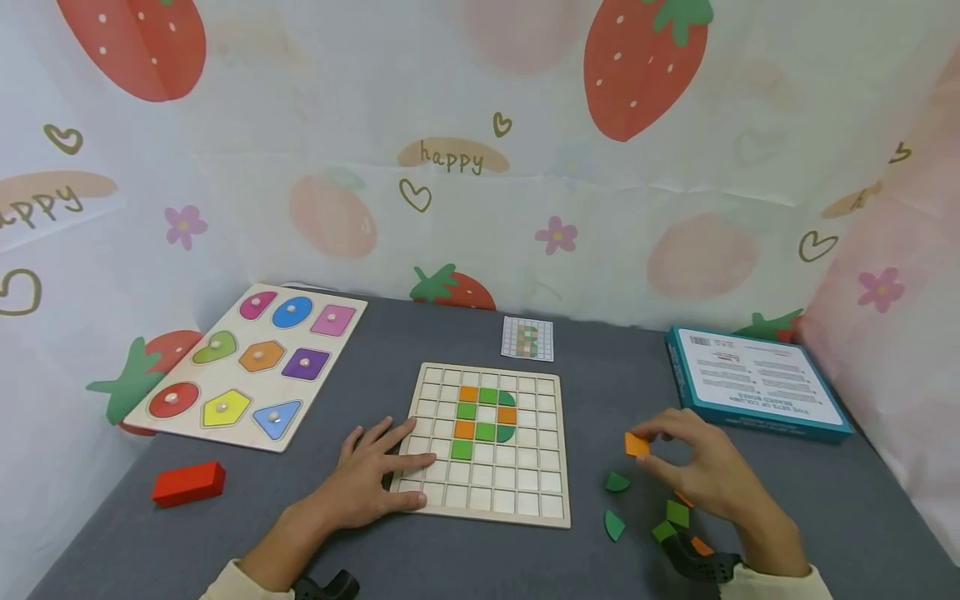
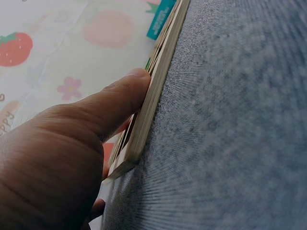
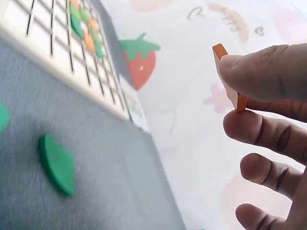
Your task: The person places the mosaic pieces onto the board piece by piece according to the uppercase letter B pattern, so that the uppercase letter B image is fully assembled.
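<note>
My left hand [image 1: 375, 479] rests with spread fingers on the left edge of a wooden grid board [image 1: 551, 508]; in the left wrist view the thumb [image 2: 120, 103] lies on the board's rim. Orange and green square tiles and dark green quarter-round tiles form a pattern in the grid's upper part. Above the table on the right, my right hand [image 1: 701, 467] pinches an orange square tile [image 1: 637, 444] between thumb and fingers. Beneath and beside that hand lie two dark green quarter-round tiles [image 1: 617, 482], some green square tiles [image 1: 677, 513] and orange tiles [image 1: 702, 546], partly hidden by the wrist.
A small pattern card [image 1: 527, 338] lies behind the board. At the left are a knobbed shape puzzle [image 1: 247, 392] and a red block [image 1: 188, 484]. A teal box [image 1: 757, 383] sits at the back right, before a printed cloth backdrop.
</note>
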`<state>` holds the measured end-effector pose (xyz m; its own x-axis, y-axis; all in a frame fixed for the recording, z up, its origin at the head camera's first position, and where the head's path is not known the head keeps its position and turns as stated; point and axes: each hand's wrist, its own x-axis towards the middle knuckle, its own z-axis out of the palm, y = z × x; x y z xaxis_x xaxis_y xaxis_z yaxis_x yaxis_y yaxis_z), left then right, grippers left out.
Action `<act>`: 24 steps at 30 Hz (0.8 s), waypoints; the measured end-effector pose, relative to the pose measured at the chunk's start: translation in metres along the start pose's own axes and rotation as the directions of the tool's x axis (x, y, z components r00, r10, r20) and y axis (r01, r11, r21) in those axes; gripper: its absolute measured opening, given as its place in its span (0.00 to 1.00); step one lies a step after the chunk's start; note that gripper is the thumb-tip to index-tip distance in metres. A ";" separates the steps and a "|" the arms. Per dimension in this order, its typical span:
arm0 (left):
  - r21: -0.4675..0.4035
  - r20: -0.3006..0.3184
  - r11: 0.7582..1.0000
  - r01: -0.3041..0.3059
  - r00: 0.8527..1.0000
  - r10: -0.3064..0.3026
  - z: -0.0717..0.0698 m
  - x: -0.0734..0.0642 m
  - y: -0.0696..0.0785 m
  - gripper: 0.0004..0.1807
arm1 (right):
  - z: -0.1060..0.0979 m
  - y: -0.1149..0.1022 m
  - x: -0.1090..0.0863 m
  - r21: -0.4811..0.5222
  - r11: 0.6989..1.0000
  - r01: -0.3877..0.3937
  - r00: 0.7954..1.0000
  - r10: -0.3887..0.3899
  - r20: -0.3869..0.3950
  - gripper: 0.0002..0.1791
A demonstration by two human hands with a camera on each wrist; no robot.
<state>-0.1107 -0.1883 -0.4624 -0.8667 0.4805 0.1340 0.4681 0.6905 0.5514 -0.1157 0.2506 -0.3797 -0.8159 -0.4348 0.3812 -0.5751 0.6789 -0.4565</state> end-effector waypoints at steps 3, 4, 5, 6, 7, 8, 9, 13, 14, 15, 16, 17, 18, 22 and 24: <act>0.000 0.001 1.000 0.005 1.000 -0.005 0.000 0.000 0.000 0.30 | 0.000 -0.006 0.003 0.009 1.000 -0.002 1.000 0.002 -0.011 0.14; 0.000 0.003 1.000 0.007 1.000 -0.007 0.000 0.000 0.001 0.30 | 0.001 -0.008 0.005 0.013 1.000 -0.001 1.000 0.001 -0.016 0.14; -0.001 0.005 1.000 0.009 1.000 -0.009 0.000 0.001 0.001 0.30 | 0.001 -0.010 0.006 0.018 1.000 0.000 1.000 0.000 -0.021 0.14; 0.000 0.004 1.000 0.009 1.000 -0.009 0.000 0.001 0.001 0.30 | 0.002 -0.011 0.007 0.026 1.000 0.000 1.000 0.001 -0.026 0.14; 0.000 0.004 1.000 0.009 1.000 -0.009 0.000 0.001 0.001 0.30 | 0.002 -0.013 0.009 0.037 0.999 0.002 1.000 -0.001 -0.029 0.13; 0.001 0.004 1.000 0.010 1.000 -0.010 0.000 0.001 0.001 0.31 | 0.003 -0.015 0.010 0.048 0.999 0.004 0.999 -0.003 -0.033 0.13; 0.001 0.004 1.000 0.010 1.000 -0.010 0.001 0.001 0.001 0.31 | 0.004 -0.016 0.011 0.052 0.999 0.008 0.999 -0.006 -0.037 0.13; 0.006 -0.001 1.000 0.006 1.000 -0.006 0.001 0.001 0.000 0.31 | 0.007 -0.023 0.017 0.090 0.995 0.033 0.998 -0.028 -0.051 0.15; 0.007 -0.001 1.000 0.008 1.000 -0.008 0.001 0.001 0.000 0.31 | 0.008 -0.024 0.018 0.094 0.995 0.037 0.998 -0.032 -0.055 0.15; 0.008 0.000 1.000 0.010 1.000 -0.010 0.001 0.001 0.000 0.31 | 0.009 -0.026 0.019 0.098 0.994 0.042 0.998 -0.037 -0.059 0.15; 0.009 0.001 1.000 0.012 1.000 -0.012 0.002 0.001 0.000 0.31 | 0.010 -0.028 0.021 0.104 0.994 0.044 0.997 -0.037 -0.063 0.15; 0.006 0.001 1.000 0.015 1.000 -0.015 0.002 0.001 -0.001 0.32 | 0.010 -0.030 0.022 0.108 0.993 0.045 0.997 -0.038 -0.066 0.15; 0.005 0.003 1.000 0.018 1.000 -0.018 0.002 0.002 -0.001 0.32 | 0.011 -0.032 0.023 0.111 0.993 0.047 0.997 -0.040 -0.069 0.15; -0.004 0.006 1.000 0.018 1.000 -0.018 0.003 0.002 -0.003 0.33 | 0.013 -0.039 0.027 0.127 0.991 0.051 0.996 -0.040 -0.082 0.15; -0.005 0.008 1.000 0.017 1.000 -0.017 0.003 0.002 -0.003 0.33 | 0.014 -0.042 0.030 0.140 0.988 0.061 0.995 -0.048 -0.092 0.15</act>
<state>-0.1134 -0.1881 -0.4659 -0.8730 0.4732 0.1183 0.4527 0.6957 0.5577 -0.1166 0.2003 -0.3607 -0.7780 -0.4110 0.4751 -0.6267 0.5612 -0.5406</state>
